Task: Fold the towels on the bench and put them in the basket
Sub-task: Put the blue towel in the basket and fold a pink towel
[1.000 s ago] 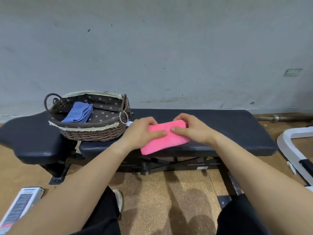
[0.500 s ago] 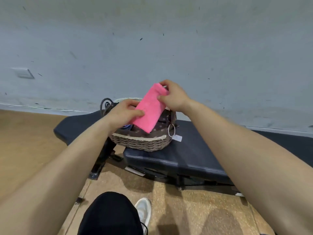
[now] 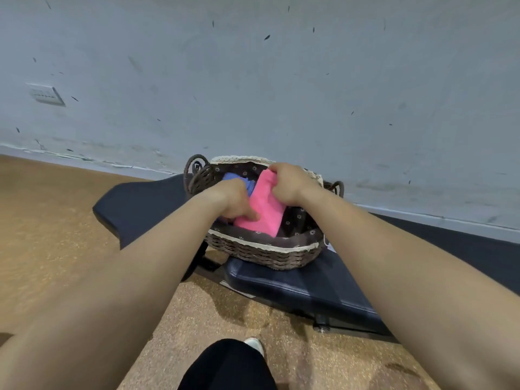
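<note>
A folded pink towel (image 3: 263, 206) lies inside the wicker basket (image 3: 264, 253), which stands on the black bench (image 3: 309, 282). My left hand (image 3: 235, 202) grips the towel's near left edge, thumb on top. My right hand (image 3: 287, 182) grips its far end with curled fingers. A folded blue towel (image 3: 242, 181) lies in the basket to the left of the pink one, mostly hidden behind my left hand.
The basket has a dark flowered lining, a lace rim and a loop handle (image 3: 197, 171) at each end. A grey wall (image 3: 281, 80) runs right behind the bench. Brown floor (image 3: 56, 235) spreads to the left. My knee and shoe (image 3: 253, 344) are below.
Both hands lifted the pink towel off the bench, carried it left over the basket and lowered it inside beside the blue towel.
</note>
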